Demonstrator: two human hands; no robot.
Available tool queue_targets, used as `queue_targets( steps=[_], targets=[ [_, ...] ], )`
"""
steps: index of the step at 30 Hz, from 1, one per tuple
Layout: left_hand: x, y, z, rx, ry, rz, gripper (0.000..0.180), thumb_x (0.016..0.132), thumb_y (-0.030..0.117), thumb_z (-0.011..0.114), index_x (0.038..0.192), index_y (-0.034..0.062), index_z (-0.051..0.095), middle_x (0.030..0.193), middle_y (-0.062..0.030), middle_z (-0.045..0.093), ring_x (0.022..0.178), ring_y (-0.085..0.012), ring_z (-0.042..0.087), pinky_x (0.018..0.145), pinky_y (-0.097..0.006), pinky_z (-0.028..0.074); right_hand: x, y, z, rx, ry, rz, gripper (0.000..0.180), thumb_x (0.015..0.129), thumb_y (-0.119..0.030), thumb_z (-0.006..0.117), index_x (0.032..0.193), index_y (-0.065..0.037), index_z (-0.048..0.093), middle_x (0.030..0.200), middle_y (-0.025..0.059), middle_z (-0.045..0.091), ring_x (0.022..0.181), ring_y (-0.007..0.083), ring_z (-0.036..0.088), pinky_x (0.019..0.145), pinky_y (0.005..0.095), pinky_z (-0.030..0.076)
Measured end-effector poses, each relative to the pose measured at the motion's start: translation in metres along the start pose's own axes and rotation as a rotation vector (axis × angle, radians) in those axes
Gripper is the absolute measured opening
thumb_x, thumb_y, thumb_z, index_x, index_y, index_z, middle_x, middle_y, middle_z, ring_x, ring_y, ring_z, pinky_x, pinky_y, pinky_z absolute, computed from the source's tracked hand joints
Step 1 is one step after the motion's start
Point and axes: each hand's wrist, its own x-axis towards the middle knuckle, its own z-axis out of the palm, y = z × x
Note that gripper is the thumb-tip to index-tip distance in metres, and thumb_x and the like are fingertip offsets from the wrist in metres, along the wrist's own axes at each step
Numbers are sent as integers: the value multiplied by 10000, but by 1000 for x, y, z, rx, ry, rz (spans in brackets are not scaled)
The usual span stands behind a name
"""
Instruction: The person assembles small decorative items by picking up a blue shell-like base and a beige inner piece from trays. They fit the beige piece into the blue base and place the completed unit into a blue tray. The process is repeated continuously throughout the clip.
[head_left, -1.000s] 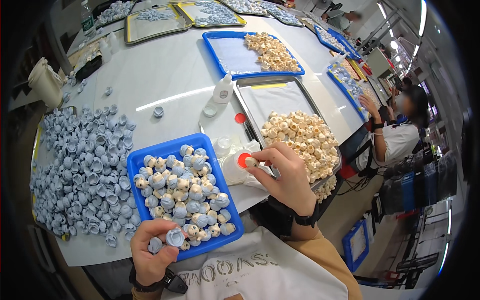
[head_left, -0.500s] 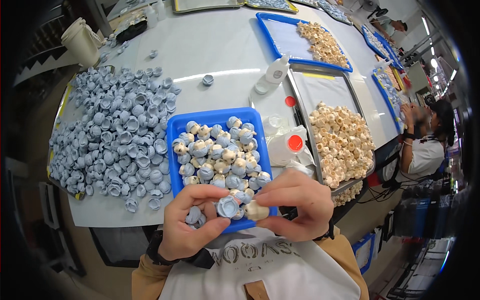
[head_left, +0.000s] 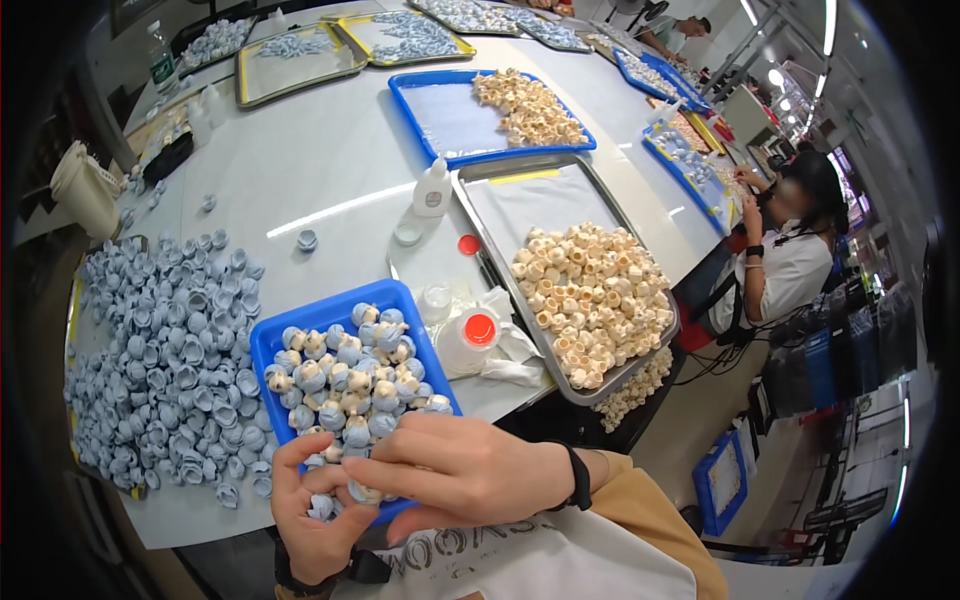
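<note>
Just over the near edge of a blue tray, my two hands meet. My left hand is closed, its thumb and forefinger around a small light-blue hollow shell. More blue shells sit tucked in its curled fingers. My right hand comes over from the right, fingertips pressed at the same spot on a small cream figure piece, mostly hidden by the fingers. Inside the tray lie many cream pieces wearing blue shells.
A large heap of blue shells spreads at left. To the right, a metal tray holds cream pieces. A red-capped bottle and white squeeze bottle stand between. Behind is another blue tray; a co-worker sits at right.
The shell and the cream piece, held apart before, are now together at my fingertips. My right hand has moved left over the left one. The view has turned right.
</note>
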Motion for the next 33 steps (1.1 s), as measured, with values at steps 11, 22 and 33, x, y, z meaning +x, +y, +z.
queue_targets(
  steps=[11,22,33],
  targets=[
    [-5,-10,-33,-12,-141,48,438,862,396,575,1007,8,434,523,4,478,372,-76,436,363,-186,321,4,12,4,-90,-40,-68,347,734,-187,674,972,20,529,794,91,456,699,247,506,603,333,423],
    [18,11,-33,-1334,323,-585,272,900,191,432,1130,50,471,971,-111,441,802,-201,421,772,-387,400,27,30,11,-514,-160,207,529,711,-58,643,1197,8,443,982,128,467,896,273,505,711,338,465],
    [4,-10,-49,-1024,-230,-345,234,975,248,353,1054,46,442,885,-135,465,470,-113,382,359,-201,296,-33,7,-88,-722,242,458,257,736,-61,663,988,-45,615,855,137,586,817,308,580,710,371,476]
  ],
)
